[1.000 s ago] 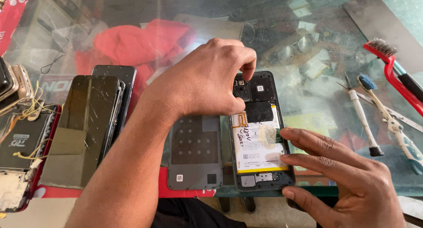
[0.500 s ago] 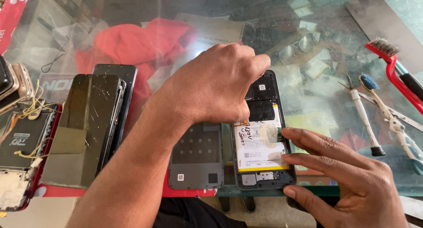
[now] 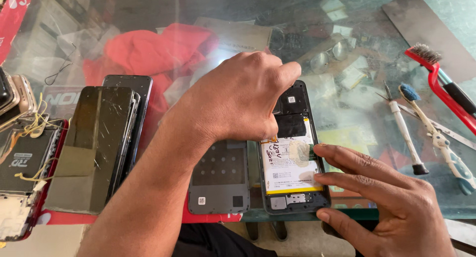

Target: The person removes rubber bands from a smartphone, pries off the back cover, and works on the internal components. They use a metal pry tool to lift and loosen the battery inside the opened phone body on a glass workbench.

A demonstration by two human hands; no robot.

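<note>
An opened phone (image 3: 292,187) lies face down near the glass table's front edge, showing its white and yellow battery (image 3: 287,170) and dark circuit board. My left hand (image 3: 238,98) arches over the phone's upper half with the fingers curled down; the fingertips and anything under them are hidden. My right hand (image 3: 382,197) comes in from the lower right, two fingertips against the phone's right edge and the thumb at its bottom right corner. A dark grey back cover (image 3: 220,180) lies just left of the phone, inner side up.
A stack of cracked phones and screens (image 3: 104,143) sits to the left, with stripped phones and yellow wires (image 3: 25,158) beyond. On the right lie a red brush (image 3: 436,78), a white screwdriver (image 3: 404,133), a blue-tipped brush (image 3: 436,138) and tweezers. A red cloth (image 3: 144,51) shows under the glass.
My left hand has shifted a little to the right over the top of the phone, covering more of the board. My right hand and the phone have stayed put.
</note>
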